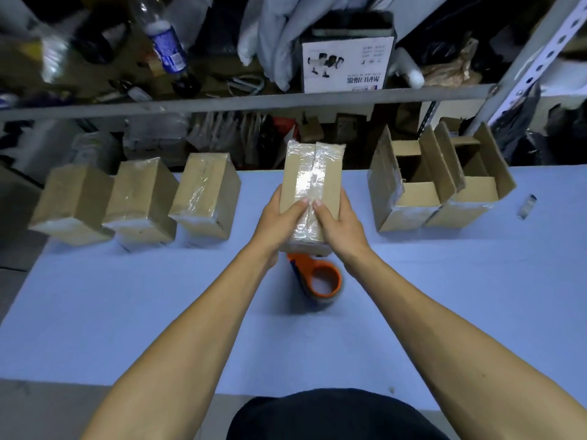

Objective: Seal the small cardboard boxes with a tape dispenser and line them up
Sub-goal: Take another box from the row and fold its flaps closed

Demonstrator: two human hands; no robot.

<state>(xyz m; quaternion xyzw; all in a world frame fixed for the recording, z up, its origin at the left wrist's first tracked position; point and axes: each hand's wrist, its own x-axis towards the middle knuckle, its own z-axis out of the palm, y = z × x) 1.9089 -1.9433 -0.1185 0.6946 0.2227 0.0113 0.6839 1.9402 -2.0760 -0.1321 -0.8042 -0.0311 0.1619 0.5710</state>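
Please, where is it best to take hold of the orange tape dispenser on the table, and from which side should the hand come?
Probably the round orange ring of the tape dispenser, taken from above on its near side. It lies flat on the table, ring opening up, so fingers can hook inside. Its far end lies hidden under the box that the left hand and right hand hold.

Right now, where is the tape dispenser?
In the head view the orange tape dispenser lies on the blue table, centre, between the person's forearms and just below the taped box both hands hold.
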